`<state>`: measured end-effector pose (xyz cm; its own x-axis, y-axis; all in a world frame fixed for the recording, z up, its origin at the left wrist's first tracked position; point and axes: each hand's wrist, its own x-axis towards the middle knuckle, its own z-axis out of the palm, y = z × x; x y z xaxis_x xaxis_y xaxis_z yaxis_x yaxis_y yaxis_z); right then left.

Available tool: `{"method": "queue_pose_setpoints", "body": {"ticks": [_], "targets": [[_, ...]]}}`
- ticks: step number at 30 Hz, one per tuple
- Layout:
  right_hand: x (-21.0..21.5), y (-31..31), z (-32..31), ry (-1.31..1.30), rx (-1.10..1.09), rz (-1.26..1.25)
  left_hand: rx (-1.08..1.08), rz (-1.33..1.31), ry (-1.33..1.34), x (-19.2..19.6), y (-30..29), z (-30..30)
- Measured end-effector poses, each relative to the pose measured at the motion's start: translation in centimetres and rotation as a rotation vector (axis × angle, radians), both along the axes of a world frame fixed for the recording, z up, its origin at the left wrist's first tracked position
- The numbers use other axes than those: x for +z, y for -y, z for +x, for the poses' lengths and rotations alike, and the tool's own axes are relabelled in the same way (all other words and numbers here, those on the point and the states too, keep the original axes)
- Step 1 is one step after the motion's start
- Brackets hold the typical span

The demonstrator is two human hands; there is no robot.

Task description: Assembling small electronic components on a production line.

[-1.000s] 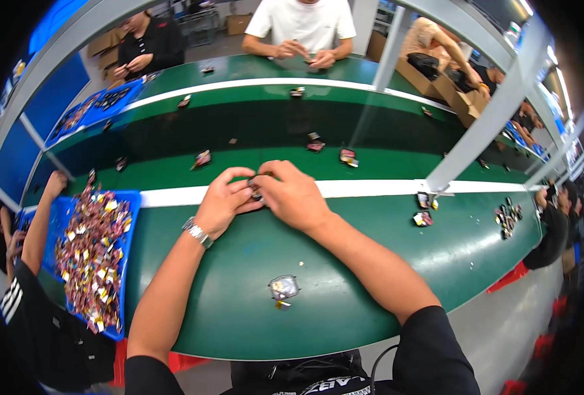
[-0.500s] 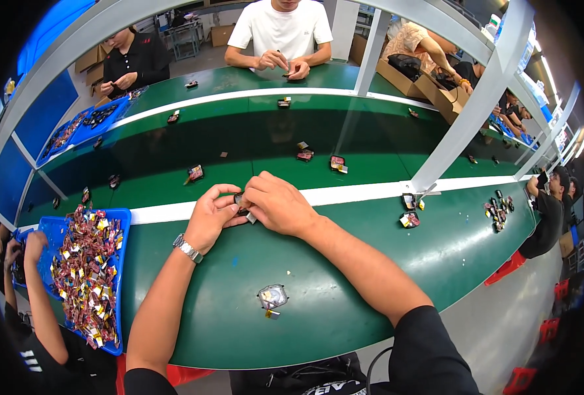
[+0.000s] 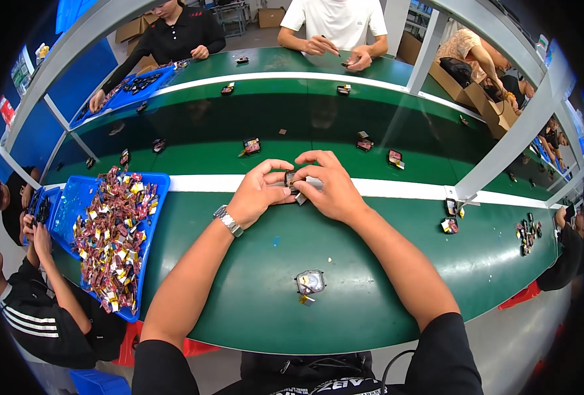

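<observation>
Two hands, left hand point(image 3: 257, 195) and right hand point(image 3: 331, 191), meet over the green table point(image 3: 371, 316), each grip pinching one small dark part point(image 3: 292, 180) beside a blue tray point(image 3: 75, 204).

Both bare forearms rise from the lower edge and converge at the frame's centre. The left hand point(image 3: 260, 193), a metal watch on its wrist, and the right hand point(image 3: 328, 187) meet fingertip to fingertip, fingers curled inward.
</observation>
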<state>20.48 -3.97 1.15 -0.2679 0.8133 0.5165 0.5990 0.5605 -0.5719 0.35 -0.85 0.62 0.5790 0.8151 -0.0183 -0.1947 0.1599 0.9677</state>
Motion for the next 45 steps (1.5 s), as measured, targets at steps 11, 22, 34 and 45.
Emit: {"method": "queue_pose_setpoints", "body": {"ticks": [11, 22, 34, 45], "targets": [[0.3, 0.1, 0.5, -0.055, 0.129, -0.054, -0.02, 0.006, -0.016, -0.1, -0.1, 0.3], [-0.3, 0.5, -0.7, -0.107, -0.012, 0.017, -0.01, -0.02, 0.031, -0.3, -0.2, 0.0], [-0.6, 0.5, -0.9, -0.12, -0.006, 0.015, -0.007, -0.005, 0.044, -0.3, -0.1, 0.0], [-0.1, 1.0, -1.4, -0.163, -0.033, 0.079, -0.019, 0.019, 0.092, -0.7, -0.4, -0.3]]}}
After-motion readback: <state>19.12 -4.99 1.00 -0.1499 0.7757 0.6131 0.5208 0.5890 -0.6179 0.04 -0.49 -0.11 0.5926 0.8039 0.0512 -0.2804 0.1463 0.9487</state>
